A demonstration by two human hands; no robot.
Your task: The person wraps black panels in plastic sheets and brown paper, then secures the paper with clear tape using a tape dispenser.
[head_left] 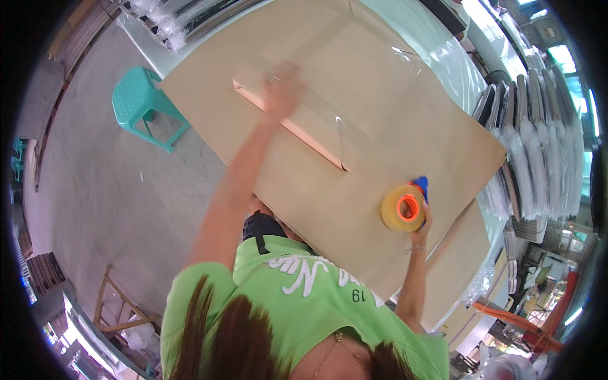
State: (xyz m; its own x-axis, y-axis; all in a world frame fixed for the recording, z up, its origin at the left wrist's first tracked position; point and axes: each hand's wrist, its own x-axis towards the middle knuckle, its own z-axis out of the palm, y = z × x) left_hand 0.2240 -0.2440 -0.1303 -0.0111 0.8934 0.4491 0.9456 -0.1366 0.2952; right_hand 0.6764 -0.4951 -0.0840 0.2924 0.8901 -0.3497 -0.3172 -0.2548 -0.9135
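Fingers [423,223] grip tape dispenser [404,207] from below, on cardboard [392,126].

Bright daylight, fisheye warp, left hand [283,88] motion-blurred.

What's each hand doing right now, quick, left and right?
Left hand: blurred, resting on the clear tape strip over the large brown cardboard box; open or closed cannot be told.
Right hand: closed on the yellow tape roll dispenser.

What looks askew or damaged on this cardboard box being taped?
One oddity: the clear tape strip near the flap edge on the cardboard box looks wrinkled and partly lifted. The left hand is blurred over the flap; the right hand holds the tape dispenser.
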